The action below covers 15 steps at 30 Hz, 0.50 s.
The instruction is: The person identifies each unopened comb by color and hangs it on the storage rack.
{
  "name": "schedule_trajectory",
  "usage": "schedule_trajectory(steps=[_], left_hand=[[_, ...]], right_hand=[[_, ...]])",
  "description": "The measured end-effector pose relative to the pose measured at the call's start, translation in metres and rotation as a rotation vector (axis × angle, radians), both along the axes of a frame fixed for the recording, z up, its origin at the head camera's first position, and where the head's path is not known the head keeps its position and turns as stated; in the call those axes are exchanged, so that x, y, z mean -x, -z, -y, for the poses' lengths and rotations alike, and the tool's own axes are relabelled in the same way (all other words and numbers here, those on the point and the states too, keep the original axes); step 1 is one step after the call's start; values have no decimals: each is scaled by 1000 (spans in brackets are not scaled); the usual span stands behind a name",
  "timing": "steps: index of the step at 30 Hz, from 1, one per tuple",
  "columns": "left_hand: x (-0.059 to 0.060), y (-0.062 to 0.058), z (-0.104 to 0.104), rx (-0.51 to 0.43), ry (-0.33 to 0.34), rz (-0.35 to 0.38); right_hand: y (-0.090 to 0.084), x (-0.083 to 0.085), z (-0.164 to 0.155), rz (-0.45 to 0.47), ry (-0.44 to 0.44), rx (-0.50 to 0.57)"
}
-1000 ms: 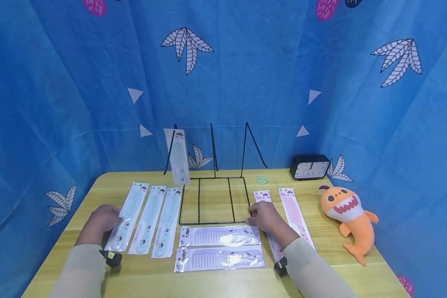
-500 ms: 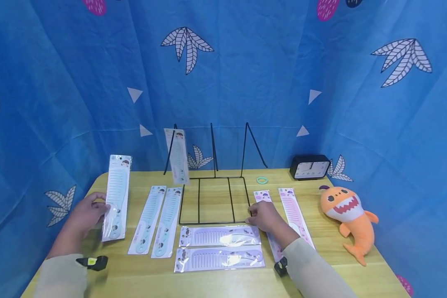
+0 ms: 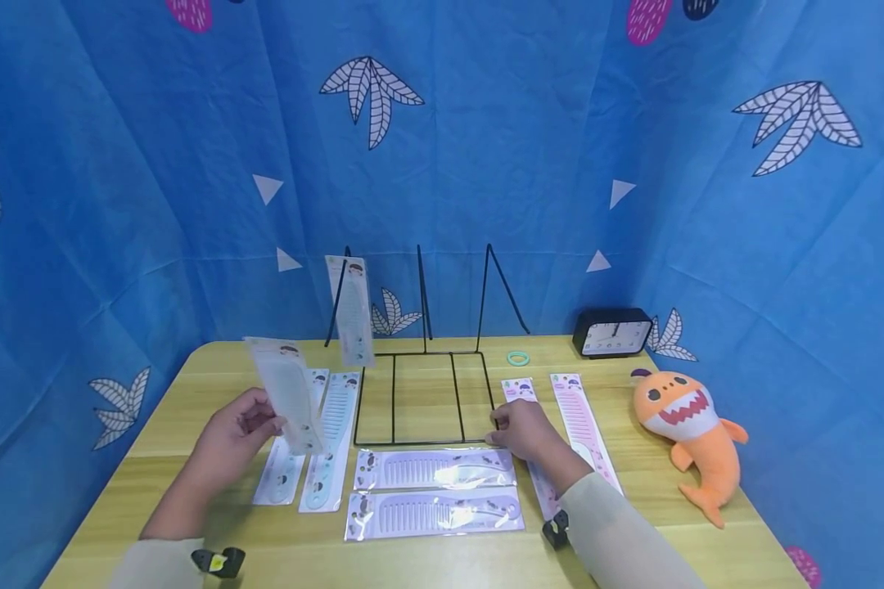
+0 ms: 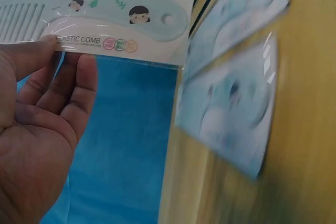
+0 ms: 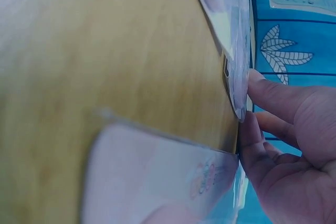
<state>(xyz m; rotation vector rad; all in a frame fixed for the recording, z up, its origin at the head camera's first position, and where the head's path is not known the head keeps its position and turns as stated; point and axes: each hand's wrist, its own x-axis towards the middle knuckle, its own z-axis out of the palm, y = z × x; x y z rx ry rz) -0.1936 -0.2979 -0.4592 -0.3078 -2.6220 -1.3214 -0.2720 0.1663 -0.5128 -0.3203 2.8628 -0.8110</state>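
Head view: left hand [image 3: 239, 429] now lifted off the table [image 3: 442, 556], pinching a packaged blue comb [image 3: 287, 393] between thumb and fingers, pack tilted with its top toward eleven o'clock. A second ago this pack lay flat as the leftmost of three; half a second ago held upright out at nine o'clock; now carried inward, over the two blue combs left on the table [image 3: 317, 446]. Reads as a pick made and a carry toward the wire rack [image 3: 420, 393], where one blue comb already leans [image 3: 351, 309] at the back left. Right hand [image 3: 519, 427] unmoved through all three moments, fingertips on the rack's front right corner, fingers loosely bent, apparently steadying it. Two purple combs [image 3: 435, 491] at six o'clock of the rack, pink combs [image 3: 578, 417] at three, with a shark toy [image 3: 688, 425], clock [image 3: 613, 331] and green ring [image 3: 518, 357] beyond.

Left wrist view: thumb [image 4: 31, 53] pressed on the pack's front [image 4: 105, 22], fingers [image 4: 79, 90] behind it, close together.

Right wrist view: fingers [image 5: 281, 103] together, touching the rack edge beside a purple pack [image 5: 226, 14]; a true grip cannot be told.
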Motion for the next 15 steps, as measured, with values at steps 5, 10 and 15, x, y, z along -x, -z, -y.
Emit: schedule_trajectory(steps=[5, 10, 15], left_hand=[[-5, 1, -24, 8, 20, 9], [-4, 2, -39, -5, 42, 31], [0, 4, -47, -20, 52, 45]], right_hand=[[0, -1, 0, -17, -1, 0], [-1, -1, 0, -26, -26, 5], [-1, -1, 0, -36, -39, 14]])
